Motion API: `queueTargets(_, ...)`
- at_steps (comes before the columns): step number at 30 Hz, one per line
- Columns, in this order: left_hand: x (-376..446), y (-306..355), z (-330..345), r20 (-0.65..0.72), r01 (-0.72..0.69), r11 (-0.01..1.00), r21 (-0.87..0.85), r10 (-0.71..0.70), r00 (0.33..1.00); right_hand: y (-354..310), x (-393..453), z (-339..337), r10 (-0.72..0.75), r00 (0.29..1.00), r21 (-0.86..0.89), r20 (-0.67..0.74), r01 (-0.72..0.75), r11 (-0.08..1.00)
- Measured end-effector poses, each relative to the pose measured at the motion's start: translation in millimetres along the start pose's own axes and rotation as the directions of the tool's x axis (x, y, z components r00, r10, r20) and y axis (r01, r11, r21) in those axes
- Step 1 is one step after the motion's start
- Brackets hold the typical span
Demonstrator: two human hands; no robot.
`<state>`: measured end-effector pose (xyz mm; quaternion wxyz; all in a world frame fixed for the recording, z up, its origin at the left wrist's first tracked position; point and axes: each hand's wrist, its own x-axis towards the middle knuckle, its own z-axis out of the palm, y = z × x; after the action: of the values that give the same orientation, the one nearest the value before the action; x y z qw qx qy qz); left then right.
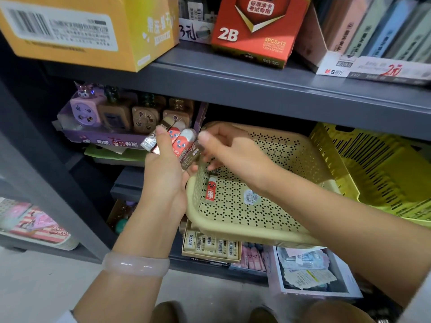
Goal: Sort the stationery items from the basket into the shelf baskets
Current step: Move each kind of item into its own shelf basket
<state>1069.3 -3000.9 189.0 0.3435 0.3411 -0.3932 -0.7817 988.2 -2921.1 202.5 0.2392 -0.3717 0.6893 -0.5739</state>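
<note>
Lead cases [179,143], red and brown, sit fanned in the left hand [163,173] at frame centre, its fingers curled round them. Just right, the right hand [221,148] pinches one brown case above the beige basket [256,231], where one red case [211,188] lies.
</note>
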Motion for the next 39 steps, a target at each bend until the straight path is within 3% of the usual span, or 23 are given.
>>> queueTargets(7, 0.5, 1.1, -0.3, -0.011, 0.014, 1.000, 0.021, -0.013, 1.000, -3.1, -0.7, 1.4, -0.049, 0.998, -0.047, 0.050, 0.051, 0.998)
queueTargets(11, 3.4, 0.9, -2.3, -0.020, 0.036, 0.999, 0.026, -0.036, 0.999, 4.1, 7.6, -22.5, -0.012, 0.987, 0.101, -0.158, 0.028, 0.995)
queueTargets(14, 4.3, 0.0, -1.7, -0.012, 0.033, 0.999, 0.023, -0.033, 0.999, 26.0, 17.2, -42.5, 0.157, 0.917, -0.204, -0.366, -0.243, 0.948)
queueTargets(16, 4.2, -0.3, -1.3, -0.007, 0.039, 0.999, 0.026, -0.039, 0.999, 44.3, 24.9, -48.2, 0.212, 0.885, -0.554, -0.414, -0.429, 0.713)
queueTargets(18, 3.7, -0.6, -1.8, -0.004, 0.041, 0.999, 0.035, -0.041, 0.999, 56.4, 29.5, -44.6, 0.252, 0.899, -0.720, -0.358, -0.438, 0.539)
queueTargets(20, 2.6, -1.0, -2.6, 0.010, 0.037, 0.998, 0.043, -0.038, 0.999, 63.4, 32.5, -36.6, 0.289, 0.912, -0.763, -0.292, -0.404, 0.504)
queueTargets(27, 1.3, -0.9, -3.6, 0.045, 0.035, 0.999, 0.039, -0.037, 0.998, 69.6, 25.6, -24.3, 0.372, 0.925, -0.653, -0.078, -0.330, 0.681)
queueTargets(32, -0.9, -0.2, -4.2, 0.059, 0.042, 0.999, 0.032, -0.043, 0.997, 71.4, 33.8, -34.3, 0.275, 0.956, -0.646, -0.100, -0.273, 0.713)
queueTargets(36, -1.5, -0.2, -3.7, 0.060, 0.043, 0.999, 0.030, -0.045, 0.997, 75.7, 37.1, -38.1, 0.280, 0.957, -0.706, 0.076, -0.147, 0.693)
queueTargets(39, -1.6, 0.1, -3.4, 0.063, 0.052, 0.998, 0.036, -0.054, 0.997, 82.8, 37.9, -35.5, 0.239, 0.969, -0.746, 0.064, -0.113, 0.656)
